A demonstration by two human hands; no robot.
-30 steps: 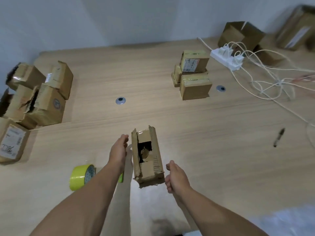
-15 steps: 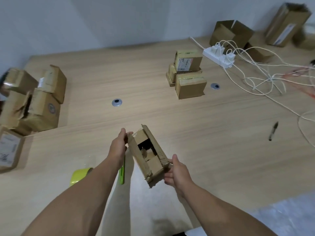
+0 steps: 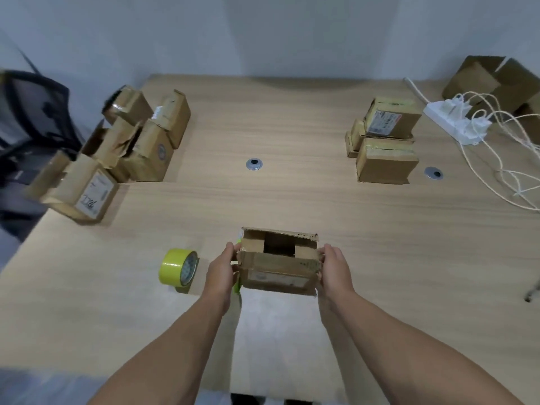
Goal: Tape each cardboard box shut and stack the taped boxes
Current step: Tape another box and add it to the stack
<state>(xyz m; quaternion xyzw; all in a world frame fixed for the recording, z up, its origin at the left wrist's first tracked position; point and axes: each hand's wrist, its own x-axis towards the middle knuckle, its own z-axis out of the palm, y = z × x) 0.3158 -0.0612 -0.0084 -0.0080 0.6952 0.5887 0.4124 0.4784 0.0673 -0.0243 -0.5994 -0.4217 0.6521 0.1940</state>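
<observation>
The open box (image 3: 277, 268) is held between the two hands, near the middle of the desk's (image 3: 292, 200) near edge. The left hand (image 3: 221, 268) grips its left end and the right hand (image 3: 334, 270) its right end, thumbs curled over the top edge. Its top flaps are partly folded, leaving a dark gap; a pale label shows on the front. A yellow tape roll (image 3: 178, 267) stands just beside the left hand.

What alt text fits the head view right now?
The left hand and right hand grip the ends of a cardboard box whose top flaps stand partly open, at a wooden table. A yellow tape roll stands to its left; opened boxes are heaped far left, taped boxes stacked far right.
</observation>
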